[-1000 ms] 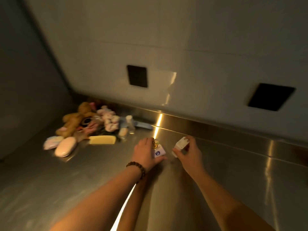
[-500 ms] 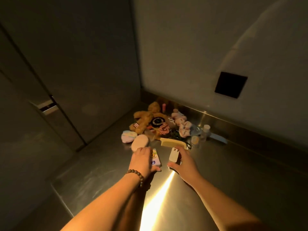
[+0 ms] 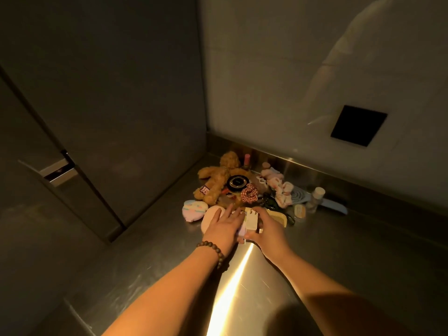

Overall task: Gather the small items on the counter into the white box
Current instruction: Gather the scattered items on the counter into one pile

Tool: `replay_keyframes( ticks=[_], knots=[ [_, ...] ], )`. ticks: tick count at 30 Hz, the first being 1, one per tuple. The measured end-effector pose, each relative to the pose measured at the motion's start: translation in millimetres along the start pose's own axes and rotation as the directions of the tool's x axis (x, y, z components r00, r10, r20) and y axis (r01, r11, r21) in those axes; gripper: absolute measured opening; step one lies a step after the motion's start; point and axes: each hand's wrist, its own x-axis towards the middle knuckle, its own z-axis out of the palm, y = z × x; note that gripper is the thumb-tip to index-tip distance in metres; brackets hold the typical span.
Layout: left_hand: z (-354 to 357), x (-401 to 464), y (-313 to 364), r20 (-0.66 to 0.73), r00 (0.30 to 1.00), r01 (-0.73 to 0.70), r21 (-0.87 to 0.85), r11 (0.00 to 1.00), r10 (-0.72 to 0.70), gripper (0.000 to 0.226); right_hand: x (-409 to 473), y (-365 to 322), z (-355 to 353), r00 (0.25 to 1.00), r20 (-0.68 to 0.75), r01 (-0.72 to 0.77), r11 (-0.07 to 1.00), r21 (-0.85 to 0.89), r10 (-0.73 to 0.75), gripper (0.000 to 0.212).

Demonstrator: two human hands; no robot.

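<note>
No brand or lettering can be read; a patch with a red-and-white mark is seen on the plush bear [image 3: 215, 181], and a blurred blue spot shows on the small packet [image 3: 242, 231], neither legible. A white box cannot be made out among the things on the steel counter [image 3: 339, 258].

The left hand [image 3: 221, 226] is laid flat, fingers straight and slightly spread, over the small packet and against the pale oval pad [image 3: 210, 215]; a beaded bracelet [image 3: 213, 249] is worn on its wrist. The right hand [image 3: 269, 230] is curled round a small cream clip-like piece [image 3: 251, 220], pinched between thumb and fingers; the two hands lie just beside each other at the centre of the view.

The heap of small items is gathered at 12 o'clock from the hands, in the counter's corner; the bear lies at 11 o'clock, with a round black tin [image 3: 237, 182] touching it and a red checked scrunchie [image 3: 249, 194] just beside the tin. A pastel round pouch [image 3: 194, 210] lies at 10 o'clock; a yellow comb [image 3: 278, 217] lies at 2 o'clock, touching the right hand; a pale scrunchie [image 3: 282, 190], a blue hairbrush [image 3: 322, 203] and a small clear bottle [image 3: 315, 198], standing upright with contents that cannot be told, are found at 1 to 2 o'clock. A pink tube [image 3: 246, 160] stands against the back wall at 12 o'clock; a black square panel [image 3: 358, 125] is set in the wall at 1 o'clock.
</note>
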Motion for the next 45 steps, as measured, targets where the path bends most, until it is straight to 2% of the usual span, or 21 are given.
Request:
replay_keyframes(
  ticks=[3, 7, 11, 14, 20, 27, 33, 38, 41, 45],
  knots=[
    [2, -1, 1, 0.017, 1.0, 0.02, 0.045, 0.999, -0.021, 0.08, -4, -4, 4, 0.999, -0.021, -0.028, 1.0, -0.006, 0.027, 0.081],
    [4, -18, 11, -0.084, 0.993, 0.072, -0.094, 0.993, -0.08, 0.095, -22, -6, -1, 0.999, -0.015, -0.042, 0.999, 0.002, 0.042, 0.095],
    [6, -48, 41, -0.229, 0.954, 0.124, -0.292, 0.948, -0.195, 0.087, -55, 5, -22, 0.994, -0.103, -0.038, 0.999, -0.025, 0.035, 0.077],
    [13, -78, 80, -0.27, 0.946, 0.091, -0.307, 0.947, -0.178, 0.08, -95, 26, -46, 0.976, -0.212, -0.069, 0.996, -0.054, 0.056, 0.068],
    [40, -95, 197, -0.176, 0.981, 0.034, -0.23, 0.973, -0.076, 0.076, -181, 87, -124, 0.933, -0.356, -0.14, 0.968, -0.206, 0.059, 0.062],
    [99, -88, 402, -0.101, 0.993, -0.078, -0.133, 0.988, 0.065, 0.078, -305, 201, -262, 0.872, -0.48, -0.23, 0.944, -0.237, 0.092, 0.06],
    [141, -89, 565, -0.021, 0.989, -0.149, -0.132, 0.98, 0.148, 0.078, -404, 304, -381, 0.819, -0.503, -0.434, 0.872, -0.225, 0.277, 0.056],
    [160, -74, 642, 0.0, 0.978, -0.209, -0.105, 0.972, 0.21, 0.08, -436, 355, -452, 0.8, -0.492, -0.505, 0.828, -0.243, 0.343, 0.061],
    [168, -59, 667, -0.001, 0.971, -0.239, -0.081, 0.968, 0.24, 0.08, -421, 367, -484, 0.797, -0.495, -0.522, 0.807, -0.277, 0.346, 0.062],
    [174, -37, 684, 0.012, 0.969, -0.247, -0.046, 0.968, 0.248, 0.079, -382, 380, -520, 0.804, -0.503, -0.488, 0.834, -0.255, 0.317, 0.061]
  ],
)
